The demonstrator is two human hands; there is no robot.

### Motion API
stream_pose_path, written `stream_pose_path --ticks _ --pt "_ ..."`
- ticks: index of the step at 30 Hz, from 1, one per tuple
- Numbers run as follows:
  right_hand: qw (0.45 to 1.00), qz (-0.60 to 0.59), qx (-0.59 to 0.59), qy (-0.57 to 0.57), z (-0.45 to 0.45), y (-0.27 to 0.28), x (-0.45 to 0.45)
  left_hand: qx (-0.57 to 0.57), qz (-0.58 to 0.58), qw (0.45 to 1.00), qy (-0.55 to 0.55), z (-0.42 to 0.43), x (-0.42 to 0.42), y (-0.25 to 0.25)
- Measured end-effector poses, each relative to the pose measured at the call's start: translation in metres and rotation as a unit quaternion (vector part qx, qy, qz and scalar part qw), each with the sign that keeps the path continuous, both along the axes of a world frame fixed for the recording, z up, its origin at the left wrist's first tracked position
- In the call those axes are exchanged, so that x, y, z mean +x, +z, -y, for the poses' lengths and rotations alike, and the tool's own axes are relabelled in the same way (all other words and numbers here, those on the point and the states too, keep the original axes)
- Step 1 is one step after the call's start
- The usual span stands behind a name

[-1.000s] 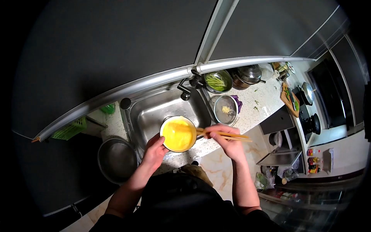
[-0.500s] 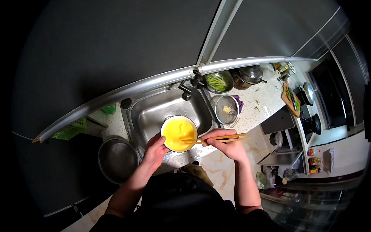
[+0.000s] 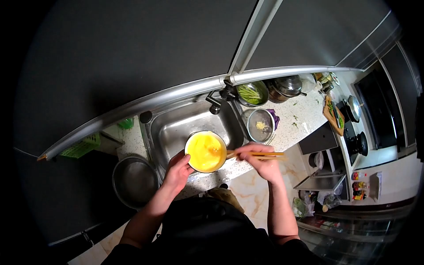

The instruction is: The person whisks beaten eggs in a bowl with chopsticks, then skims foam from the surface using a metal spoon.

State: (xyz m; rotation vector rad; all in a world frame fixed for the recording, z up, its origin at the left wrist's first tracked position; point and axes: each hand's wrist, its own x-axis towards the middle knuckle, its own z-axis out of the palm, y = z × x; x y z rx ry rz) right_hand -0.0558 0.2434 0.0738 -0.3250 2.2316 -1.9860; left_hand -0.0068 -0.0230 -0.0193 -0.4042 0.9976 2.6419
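My left hand point(image 3: 178, 170) grips a white bowl with a dark rim point(image 3: 189, 140) from its left side, thumb on the edge. Yellow beaten egg point(image 3: 204, 153) fills much of the bowl, its surface streaked and bubbly toward the right. In my right hand point(image 3: 259, 162) is a pair of chopsticks point(image 3: 271, 154), fingers closed round them. Their front ends point left to the bowl's right side; the tips are blurred and hard to make out. The bowl is held tilted above the front edge of the steel sink point(image 3: 176, 121).
A black faucet point(image 3: 214, 105) stands behind the sink. Right of it are a bowl of green stalks point(image 3: 250, 93), a lidded pot point(image 3: 285, 88) and a strainer holding chopped bits point(image 3: 260, 126). A dark pan point(image 3: 134, 182) sits left. Farther right lies a cutting board point(image 3: 332, 115).
The chopsticks have swept from the middle of the egg toward the bowl's right side, and my right hand has turned slightly. My left hand still holds the bowl in nearly the same place.
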Motion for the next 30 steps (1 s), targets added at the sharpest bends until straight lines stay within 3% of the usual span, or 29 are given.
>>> stream_pose_path --ticks 3,5,7,11,12,13,15,17,19,27,30 --pt "0.999 -0.008 -0.001 0.050 0.001 0.006 0.005 0.001 -0.007 1.000 0.000 0.000 0.000 0.000" --pt "1.000 -0.002 -0.011 0.000 0.000 0.007 0.002 0.007 -0.006 1.000 0.004 0.000 0.001 -0.001" --pt "0.986 0.135 0.015 0.092 -0.002 0.012 0.004 -0.010 -0.004 1.000 0.002 0.000 0.001 -0.003" --pt "0.998 0.011 0.048 0.036 -0.005 0.007 -0.002 -0.002 0.001 1.000 0.005 -0.002 0.004 -0.003" --pt "0.991 0.083 0.038 0.094 -0.007 0.010 0.000 0.000 0.005 1.000 -0.001 -0.002 0.004 -0.003" --pt "0.991 0.083 0.038 0.094 -0.006 0.009 0.000 0.002 0.008 1.000 -0.008 -0.002 0.004 -0.003" --pt "1.000 0.007 -0.018 0.011 -0.004 0.007 0.000 0.006 -0.001 1.000 -0.004 -0.002 0.003 -0.001" --pt "0.999 0.034 0.004 -0.002 -0.007 0.007 -0.001 0.008 -0.008 1.000 0.001 -0.002 0.003 0.000" --pt "0.991 0.094 0.013 0.098 -0.007 0.010 0.005 0.007 -0.013 1.000 -0.002 -0.002 0.003 0.002" --pt "0.999 -0.014 0.044 -0.010 -0.005 0.009 0.003 0.005 -0.013 1.000 -0.009 -0.004 0.003 0.002" --pt "0.999 0.005 0.026 0.045 -0.004 0.010 0.007 0.000 -0.010 1.000 -0.006 -0.003 0.005 0.002"
